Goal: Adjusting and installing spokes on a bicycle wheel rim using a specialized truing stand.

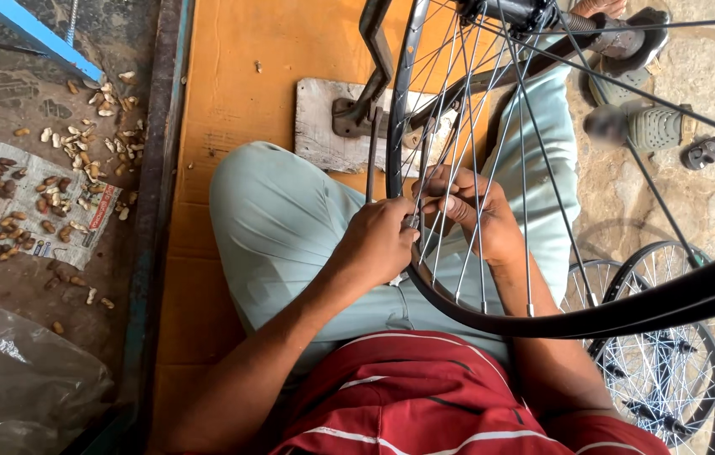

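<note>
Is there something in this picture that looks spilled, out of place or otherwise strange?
Yes. The peanuts at the left lie partly on a newspaper sheet, but many shells are scattered past its edge onto the bare ground. By the wheel rim, where the left hand and right hand work at the spokes, nothing looks bent or broken.

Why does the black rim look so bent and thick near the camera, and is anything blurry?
Head view: the wide lens curves the rim, which looms large close to the camera. A smudged patch beside the sandal is blurred. Light is soft daylight; the left hand and right hand at the spokes look sharp.
</note>
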